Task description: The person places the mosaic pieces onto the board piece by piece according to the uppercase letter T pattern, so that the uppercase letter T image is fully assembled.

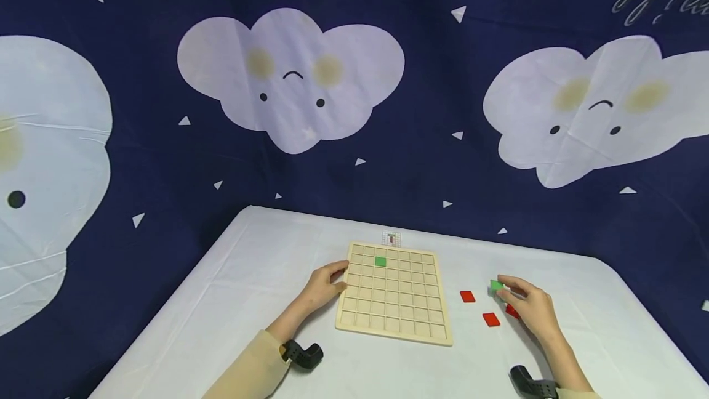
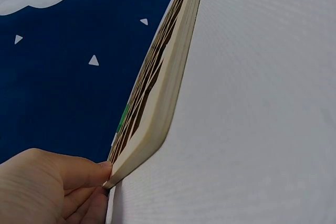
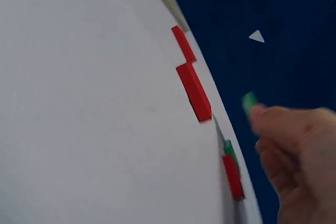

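At the left rim of a pale wooden grid board (image 1: pixel 393 302), my left hand (image 1: pixel 324 285) touches the edge with thumb and finger spread apart. One green square tile (image 1: pixel 380 261) sits in a cell of the upper rows. Off to the right of the board, my right hand (image 1: pixel 528 308) pinches a green tile (image 3: pixel 250 102) between thumb and finger, raised above the table. Around it lie red tiles (image 1: pixel 468 296), (image 1: pixel 491 319), one partly covered by the hand in the head view. In the right wrist view another green tile (image 3: pixel 229 152) shows beside a red tile (image 3: pixel 234 178).
Behind the board's top edge lies a small printed grid card (image 1: pixel 391 238) with a T-shaped coloured pattern. A white cloth covers the table (image 1: pixel 288 239). Dark blue fabric (image 1: pixel 421 183) with clouds hangs behind it. Each wrist wears a black strap (image 1: pixel 301 354).
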Demonstrator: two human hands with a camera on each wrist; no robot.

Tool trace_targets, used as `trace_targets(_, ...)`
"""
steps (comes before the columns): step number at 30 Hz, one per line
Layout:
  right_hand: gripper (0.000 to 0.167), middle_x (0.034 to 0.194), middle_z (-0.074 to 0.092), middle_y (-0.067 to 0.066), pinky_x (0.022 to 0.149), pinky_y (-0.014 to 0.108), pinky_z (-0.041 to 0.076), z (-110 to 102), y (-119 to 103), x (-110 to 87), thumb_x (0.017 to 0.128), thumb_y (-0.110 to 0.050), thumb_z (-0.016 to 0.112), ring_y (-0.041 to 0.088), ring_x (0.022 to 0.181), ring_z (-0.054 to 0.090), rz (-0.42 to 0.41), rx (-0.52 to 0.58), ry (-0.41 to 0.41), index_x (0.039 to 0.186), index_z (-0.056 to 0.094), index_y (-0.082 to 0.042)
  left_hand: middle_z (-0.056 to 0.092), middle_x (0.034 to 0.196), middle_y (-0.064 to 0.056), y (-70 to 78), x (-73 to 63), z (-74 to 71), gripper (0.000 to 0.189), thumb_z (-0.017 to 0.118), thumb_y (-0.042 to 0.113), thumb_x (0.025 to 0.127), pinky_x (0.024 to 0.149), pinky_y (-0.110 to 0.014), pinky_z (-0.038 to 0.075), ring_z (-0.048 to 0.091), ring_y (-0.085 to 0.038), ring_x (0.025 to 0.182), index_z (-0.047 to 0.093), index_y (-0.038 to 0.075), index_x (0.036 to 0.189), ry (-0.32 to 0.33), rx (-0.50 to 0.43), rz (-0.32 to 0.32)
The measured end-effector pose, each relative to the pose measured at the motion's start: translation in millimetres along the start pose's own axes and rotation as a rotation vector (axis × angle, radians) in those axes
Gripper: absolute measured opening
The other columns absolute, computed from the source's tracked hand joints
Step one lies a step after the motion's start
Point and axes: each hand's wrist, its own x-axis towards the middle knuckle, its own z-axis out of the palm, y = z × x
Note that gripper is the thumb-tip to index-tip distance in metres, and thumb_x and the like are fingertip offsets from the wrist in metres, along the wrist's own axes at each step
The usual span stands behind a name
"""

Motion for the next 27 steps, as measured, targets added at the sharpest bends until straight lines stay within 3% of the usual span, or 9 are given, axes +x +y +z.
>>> trace_targets(3,0.036,0.104,0.069,0.013,0.069,0.014,0.051,-4,-9,9.3,0.084,-0.024,0.073,0.026,0.093,0.066,0.018,0.065,0.018,0.114,0.068,-0.004,0.047,0.134,-0.027,-2.2,-1.3,-2.2,0.050,0.061,-0.007,0.083,0.101,-0.033,0.044,0.047,-0.035,0.123,0.048,-0.011,0.131,0.009,0.004,-0.003)
trace_targets(5,0.038,0.101,0.070,0.007,0.063,0.017,0.052,-4,-12,17.3,0.083,-0.030,0.073,0.013,0.088,0.067,0.008,0.101,0.030,0.114,0.068,-0.008,0.047,0.133,-0.027,-3.5,-2.5,-3.4,0.050,0.061,-0.007,0.083,0.101,-0.034,0.044,0.047,-0.036,0.122,0.048,-0.011,0.131,0.011,0.009,-0.005)
trace_targets(7,0.040,0.101,0.070,0.000,0.064,0.016,0.053,-1,-17,26.1,0.083,-0.035,0.072,0.000,0.086,0.064,0.000,0.144,0.031,0.115,0.067,-0.010,0.047,0.134,-0.027,-4.2,-3.6,-4.4,0.050,0.061,-0.007,0.083,0.101,-0.034,0.044,0.047,-0.036,0.122,0.048,-0.011,0.131,0.010,0.008,-0.011)
trace_targets(10,0.042,0.105,0.069,-0.003,0.065,0.012,0.053,7,-32,38.5,0.084,-0.036,0.072,-0.007,0.087,0.061,-0.006,0.223,0.018,0.118,0.066,-0.012,0.047,0.133,-0.027,-4.3,-4.8,-5.7,0.050,0.061,-0.007,0.083,0.101,-0.034,0.043,0.047,-0.036,0.122,0.048,-0.011,0.131,0.013,0.012,-0.009)
trace_targets(12,0.043,0.109,0.068,0.003,0.071,0.007,0.050,13,-50,45.1,0.085,-0.032,0.071,-0.001,0.091,0.062,0.001,0.276,-0.005,0.120,0.065,-0.010,0.047,0.133,-0.027,-3.5,-5.2,-6.4,0.049,0.061,-0.008,0.083,0.101,-0.034,0.044,0.047,-0.036,0.123,0.048,-0.011,0.131,0.019,0.007,-0.007)
trace_targets(17,0.042,0.111,0.066,0.015,0.073,0.010,0.051,34,-88,50.8,0.086,-0.025,0.071,0.013,0.094,0.065,0.008,0.325,-0.052,0.120,0.063,-0.003,0.047,0.134,-0.027,-2.8,-4.8,-4.5,0.050,0.061,-0.007,0.084,0.100,-0.032,0.044,0.047,-0.036,0.123,0.047,-0.011,0.131,0.000,0.003,-0.007)
trace_targets(23,0.041,0.111,0.066,0.014,0.076,0.011,0.051,57,-108,56.9,0.086,-0.020,0.071,0.006,0.091,0.064,0.004,0.422,-0.107,0.121,0.063,-0.002,0.046,0.135,-0.026,0.4,-1.6,-1.5,0.050,0.061,-0.006,0.084,0.100,-0.030,0.044,0.047,-0.034,0.123,0.046,-0.011,0.132,-0.012,-0.007,-0.016)
trace_targets(27,0.040,0.112,0.065,0.016,0.078,0.014,0.052,70,-125,61.5,0.086,-0.017,0.070,0.019,0.097,0.065,-0.017,0.491,-0.138,0.121,0.062,0.001,0.046,0.135,-0.026,3.2,0.1,-3.2,0.050,0.060,-0.006,0.085,0.101,-0.030,0.044,0.047,-0.033,0.123,0.045,-0.010,0.133,-0.008,-0.006,-0.023)
